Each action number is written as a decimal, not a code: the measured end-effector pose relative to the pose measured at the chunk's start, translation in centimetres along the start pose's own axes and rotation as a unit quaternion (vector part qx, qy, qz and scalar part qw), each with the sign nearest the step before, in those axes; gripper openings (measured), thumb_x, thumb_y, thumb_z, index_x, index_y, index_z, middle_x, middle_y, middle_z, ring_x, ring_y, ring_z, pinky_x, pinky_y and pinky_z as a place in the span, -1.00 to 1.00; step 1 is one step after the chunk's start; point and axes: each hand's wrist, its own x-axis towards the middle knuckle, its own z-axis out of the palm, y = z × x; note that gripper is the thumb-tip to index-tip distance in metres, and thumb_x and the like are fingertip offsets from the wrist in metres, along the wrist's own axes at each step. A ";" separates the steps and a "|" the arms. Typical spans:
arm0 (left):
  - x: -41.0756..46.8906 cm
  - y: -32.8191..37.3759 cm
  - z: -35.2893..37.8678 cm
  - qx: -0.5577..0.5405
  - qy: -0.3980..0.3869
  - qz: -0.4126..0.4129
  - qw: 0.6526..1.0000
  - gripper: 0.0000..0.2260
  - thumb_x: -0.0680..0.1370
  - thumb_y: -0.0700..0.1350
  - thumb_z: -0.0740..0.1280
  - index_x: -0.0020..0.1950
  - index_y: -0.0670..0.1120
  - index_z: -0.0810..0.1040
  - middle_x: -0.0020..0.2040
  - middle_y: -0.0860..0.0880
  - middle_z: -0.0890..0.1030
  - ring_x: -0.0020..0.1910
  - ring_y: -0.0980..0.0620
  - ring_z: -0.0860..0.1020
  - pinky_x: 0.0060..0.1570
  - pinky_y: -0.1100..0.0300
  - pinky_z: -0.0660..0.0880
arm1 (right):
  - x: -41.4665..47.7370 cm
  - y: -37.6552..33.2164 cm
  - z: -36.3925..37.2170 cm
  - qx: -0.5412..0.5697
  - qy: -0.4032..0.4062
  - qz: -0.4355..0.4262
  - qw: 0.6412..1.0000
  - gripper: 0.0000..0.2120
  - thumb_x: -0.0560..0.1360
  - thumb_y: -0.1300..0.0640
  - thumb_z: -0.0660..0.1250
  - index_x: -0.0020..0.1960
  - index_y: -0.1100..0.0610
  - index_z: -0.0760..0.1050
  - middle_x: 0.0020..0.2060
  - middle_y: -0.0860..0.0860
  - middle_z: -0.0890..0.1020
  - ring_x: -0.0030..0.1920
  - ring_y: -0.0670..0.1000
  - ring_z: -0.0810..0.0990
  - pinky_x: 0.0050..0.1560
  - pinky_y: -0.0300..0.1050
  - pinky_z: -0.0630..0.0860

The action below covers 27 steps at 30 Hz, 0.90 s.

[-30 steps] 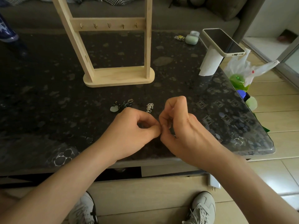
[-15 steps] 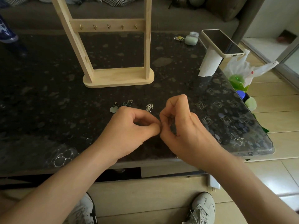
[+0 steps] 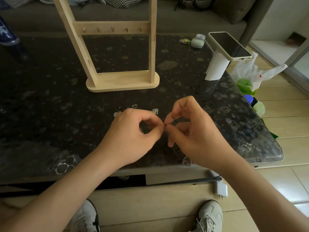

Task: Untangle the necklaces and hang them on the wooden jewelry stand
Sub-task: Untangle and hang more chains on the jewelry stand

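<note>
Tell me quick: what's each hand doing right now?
Left hand: pinching a thin silver necklace chain, barely visible.
Right hand: pinching the same chain.

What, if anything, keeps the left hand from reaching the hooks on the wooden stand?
Likely yes, reachable: only bare tabletop and small pendants lie between left hand and hooks. But its fingers seem to pinch a chain with the right hand.

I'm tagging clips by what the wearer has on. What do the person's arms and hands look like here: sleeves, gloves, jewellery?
The left forearm and right forearm are bare, no sleeves in view. The left hand and right hand are ungloved, no ring, watch or bracelet visible.
</note>
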 end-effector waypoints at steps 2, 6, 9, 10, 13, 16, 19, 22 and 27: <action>0.0 -0.1 0.1 0.015 0.009 0.006 1.000 -0.90 0.58 -0.09 0.51 -0.07 0.11 0.76 -0.15 0.20 0.73 -0.43 0.34 0.56 -0.41 0.49 0.38 | 0.0 -0.1 0.0 -0.013 0.005 -0.010 1.000 -0.63 0.58 0.41 0.39 0.09 0.02 0.32 -0.05 -0.02 0.65 -0.33 0.08 0.73 -0.38 -0.08 0.60; 0.1 -0.1 0.0 0.019 0.007 0.010 1.000 -0.91 0.57 -0.08 0.52 -0.08 0.11 0.76 -0.17 0.20 0.73 -0.43 0.34 0.56 -0.40 0.50 0.37 | 0.0 0.1 0.4 -0.058 0.012 -0.041 0.997 -0.54 0.54 0.40 0.42 0.11 -0.01 0.24 -0.09 -0.02 0.64 -0.38 0.08 0.68 -0.42 -0.21 0.52; 0.1 0.0 0.0 0.010 0.000 0.012 1.000 -0.93 0.56 -0.09 0.53 -0.08 0.08 0.77 -0.17 0.19 0.73 -0.42 0.37 0.56 -0.40 0.52 0.37 | 0.1 0.4 0.6 -0.071 0.018 -0.057 0.996 -0.50 0.51 0.41 0.41 0.10 -0.03 0.19 -0.13 -0.03 0.62 -0.43 0.07 0.62 -0.44 -0.14 0.53; 0.1 0.1 0.0 0.010 -0.001 0.013 1.000 -0.94 0.56 -0.09 0.53 -0.07 0.08 0.77 -0.17 0.19 0.74 -0.41 0.38 0.56 -0.39 0.52 0.38 | 0.2 0.4 0.7 -0.075 0.020 -0.063 0.995 -0.49 0.50 0.41 0.41 0.10 -0.03 0.18 -0.15 -0.03 0.62 -0.44 0.06 0.60 -0.44 -0.16 0.51; 0.1 0.0 0.0 0.011 -0.005 0.013 1.000 -0.95 0.54 -0.09 0.54 -0.06 0.06 0.78 -0.16 0.19 0.74 -0.42 0.39 0.56 -0.40 0.53 0.37 | 0.2 0.5 0.7 -0.079 0.016 -0.070 0.994 -0.49 0.50 0.42 0.41 0.10 -0.01 0.17 -0.16 -0.03 0.61 -0.44 0.06 0.60 -0.44 -0.19 0.49; 0.1 0.0 -0.1 0.011 -0.012 0.013 1.000 -0.94 0.53 -0.09 0.54 -0.05 0.07 0.78 -0.15 0.19 0.74 -0.40 0.39 0.56 -0.37 0.52 0.40 | 0.2 0.5 0.6 -0.075 0.012 -0.067 0.995 -0.50 0.50 0.42 0.41 0.10 0.01 0.17 -0.16 -0.02 0.62 -0.43 0.07 0.61 -0.44 -0.11 0.53; 0.2 -0.2 -0.1 0.011 -0.014 0.014 1.000 -0.94 0.52 -0.04 0.53 -0.07 0.14 0.76 -0.14 0.24 0.73 -0.42 0.21 0.62 -0.38 0.34 0.53 | 0.2 0.5 0.6 -0.070 0.012 -0.065 0.995 -0.51 0.50 0.42 0.42 0.09 0.02 0.18 -0.17 -0.02 0.62 -0.41 0.07 0.62 -0.43 -0.08 0.55; 0.2 -0.3 0.0 0.011 -0.009 0.023 1.000 -0.94 0.52 -0.01 0.52 -0.06 0.17 0.73 -0.11 0.25 0.72 -0.44 0.06 0.62 -0.36 0.14 0.62 | 0.3 0.5 0.6 -0.069 0.023 -0.059 0.996 -0.53 0.51 0.40 0.43 0.08 0.04 0.19 -0.19 -0.02 0.63 -0.40 0.06 0.61 -0.42 -0.15 0.53; 0.1 -0.6 0.2 0.029 0.039 0.051 0.998 -0.91 0.47 0.02 0.55 -0.06 0.16 0.69 -0.18 0.15 0.67 -0.41 0.06 0.62 -0.33 0.25 0.57 | 0.3 0.6 0.7 -0.081 0.026 -0.077 0.993 -0.57 0.51 0.39 0.42 0.08 0.07 0.21 -0.20 -0.04 0.61 -0.32 0.04 0.55 -0.36 -0.07 0.53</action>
